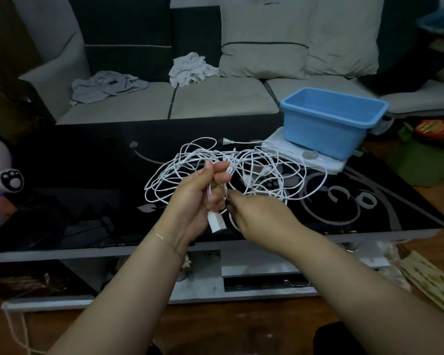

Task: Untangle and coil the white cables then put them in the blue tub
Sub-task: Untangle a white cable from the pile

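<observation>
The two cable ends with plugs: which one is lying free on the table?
The two-pin plug beside the blue tub lies free. The other, a white block plug, hangs from the left hand.

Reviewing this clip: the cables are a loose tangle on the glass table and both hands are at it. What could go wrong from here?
1. The left hand grips several strands of the white cables at once; pulling may tighten knots rather than free them.
2. The two-pin plug lies beyond the tangle and could snag in loops.
3. The blue tub sits on a white pad with cable running toward it; tugging might shift it.
</observation>
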